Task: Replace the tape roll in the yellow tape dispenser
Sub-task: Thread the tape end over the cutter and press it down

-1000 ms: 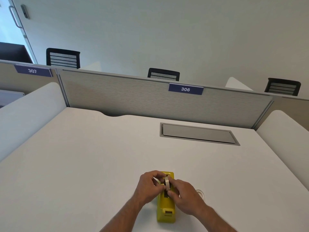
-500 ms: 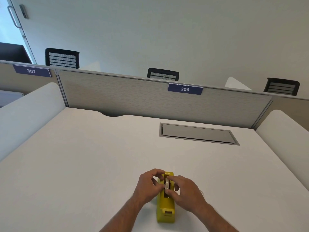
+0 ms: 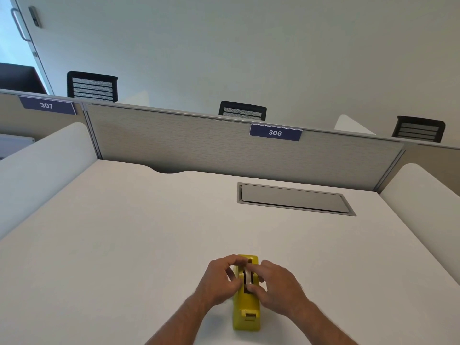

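Note:
The yellow tape dispenser (image 3: 246, 306) stands on the white desk (image 3: 124, 245) near its front edge, cutter end toward me. A pale tape roll (image 3: 248, 277) sits upright in the dispenser's slot, only its top arc showing. My left hand (image 3: 219, 280) presses against the dispenser's left side, fingers curled at the roll. My right hand (image 3: 278, 287) is on the right side, thumb and fingers pinching the roll. The lower part of the roll is hidden inside the yellow body.
A grey cable hatch (image 3: 295, 199) is set into the desk further back on the right. A grey partition with the label 306 (image 3: 275, 132) closes the far edge, and white side panels (image 3: 37, 168) stand left and right. Black chairs show beyond the partition.
The tape roll has gone down from above the dispenser into its slot. Both hands have dropped lower and closed in on the dispenser's sides. A loose ring seen beside the right hand is now hidden.

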